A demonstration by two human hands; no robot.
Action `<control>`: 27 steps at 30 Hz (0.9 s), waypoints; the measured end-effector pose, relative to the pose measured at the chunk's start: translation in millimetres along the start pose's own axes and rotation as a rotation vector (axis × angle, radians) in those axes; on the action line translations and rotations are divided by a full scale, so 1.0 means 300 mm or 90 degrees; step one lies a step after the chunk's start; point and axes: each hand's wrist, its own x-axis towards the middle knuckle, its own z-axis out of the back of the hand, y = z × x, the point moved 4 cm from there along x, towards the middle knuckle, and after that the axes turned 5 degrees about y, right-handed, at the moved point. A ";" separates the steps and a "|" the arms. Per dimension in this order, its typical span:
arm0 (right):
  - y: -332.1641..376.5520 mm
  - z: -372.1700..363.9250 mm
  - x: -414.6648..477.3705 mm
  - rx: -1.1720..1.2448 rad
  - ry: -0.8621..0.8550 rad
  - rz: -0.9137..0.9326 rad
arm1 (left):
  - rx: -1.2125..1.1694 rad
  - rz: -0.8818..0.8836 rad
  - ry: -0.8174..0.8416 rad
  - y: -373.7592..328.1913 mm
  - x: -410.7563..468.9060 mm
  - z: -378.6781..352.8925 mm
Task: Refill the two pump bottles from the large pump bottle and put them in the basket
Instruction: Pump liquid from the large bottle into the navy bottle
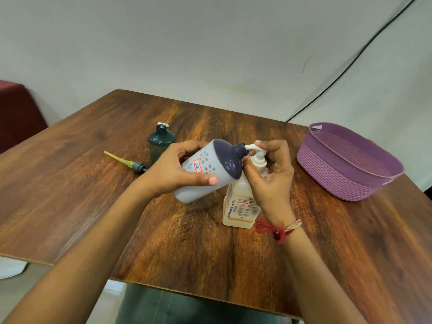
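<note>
- While the left grip (177, 169) wraps the tilted white plastic bottle with navy dome (205, 167) mid-body, it looks light, stiff and slippery.
- Right grip (271, 169) curls on the white pump head (258, 156) of the likely heavier translucent large bottle (240, 206), which stands on the wooden worktop (187, 242).

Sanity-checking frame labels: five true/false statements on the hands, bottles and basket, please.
1. The left hand holds the grey bottle tilted, with its neck at the spout of the large pump bottle. True.
2. The right hand rests on the basket rim. False: it is on the large pump bottle's pump head.
3. The dark green bottle stands upright with its neck open. True.
4. The purple basket holds a bottle. False: no bottle is in it.
5. The pump with the yellow tube is screwed onto the dark green bottle. False: it lies on the table beside that bottle.
</note>
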 end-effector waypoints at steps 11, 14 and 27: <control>0.000 0.002 0.001 0.019 -0.008 0.006 | -0.010 0.008 -0.008 -0.005 -0.001 -0.006; -0.002 0.000 -0.002 0.018 -0.015 0.006 | -0.015 0.009 -0.010 -0.008 -0.005 -0.003; -0.002 -0.005 -0.005 0.006 -0.013 0.005 | -0.025 0.010 -0.009 -0.004 0.000 0.001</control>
